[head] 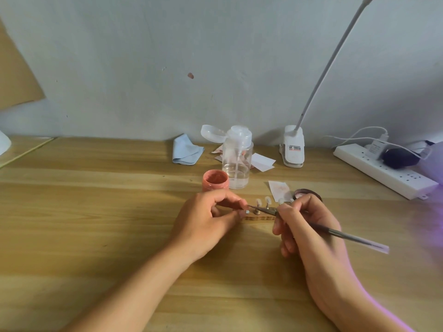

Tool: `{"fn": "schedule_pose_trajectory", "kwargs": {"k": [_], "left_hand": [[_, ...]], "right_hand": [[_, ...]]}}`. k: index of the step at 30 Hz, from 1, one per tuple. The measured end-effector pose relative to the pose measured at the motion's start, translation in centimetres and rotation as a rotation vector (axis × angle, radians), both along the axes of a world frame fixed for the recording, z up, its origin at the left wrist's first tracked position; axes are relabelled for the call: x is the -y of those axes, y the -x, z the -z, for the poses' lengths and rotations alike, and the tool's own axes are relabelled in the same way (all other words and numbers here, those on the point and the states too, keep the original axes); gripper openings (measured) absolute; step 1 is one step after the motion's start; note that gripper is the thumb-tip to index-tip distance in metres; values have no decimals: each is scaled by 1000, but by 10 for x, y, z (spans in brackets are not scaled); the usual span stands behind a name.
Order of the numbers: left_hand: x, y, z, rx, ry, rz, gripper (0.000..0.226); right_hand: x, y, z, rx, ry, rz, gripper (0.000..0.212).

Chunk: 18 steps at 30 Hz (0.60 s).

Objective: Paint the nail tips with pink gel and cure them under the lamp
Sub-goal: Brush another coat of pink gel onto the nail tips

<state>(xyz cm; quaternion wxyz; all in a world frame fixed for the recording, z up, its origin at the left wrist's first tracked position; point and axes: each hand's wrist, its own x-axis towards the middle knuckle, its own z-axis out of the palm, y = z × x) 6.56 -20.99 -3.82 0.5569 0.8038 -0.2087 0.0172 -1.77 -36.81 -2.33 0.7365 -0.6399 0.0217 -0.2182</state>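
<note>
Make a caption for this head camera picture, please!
Left hand pinches at the nail tip stand; right hand holds a brush to it.

Left grip (206, 219) pinching nail tip (244, 213); right grip (302, 224) pinching brush (347, 236), pen-style; forearms converging.

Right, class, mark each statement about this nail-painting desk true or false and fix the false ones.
1. The right hand holds the brush. True.
2. The pink jar is capped. False: it stands open.
3. The blue cloth lies right of the pump bottle. False: it lies to its left.
4. The pump bottle's cap is flipped open. True.
5. The left hand lies flat. False: its fingers pinch at the nail tip holder's left end.
</note>
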Motion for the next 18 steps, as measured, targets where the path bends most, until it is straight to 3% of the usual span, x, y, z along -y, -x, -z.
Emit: {"fn": "schedule_pose_trajectory", "kwargs": {"k": [12,18], "left_hand": [[0,0,0,9,-5,13,12],[-1,-1,2,32,7,10,12]], "right_hand": [[2,0,2,-18,-4,-15,28],[3,0,3,96,49,134,27]]}}
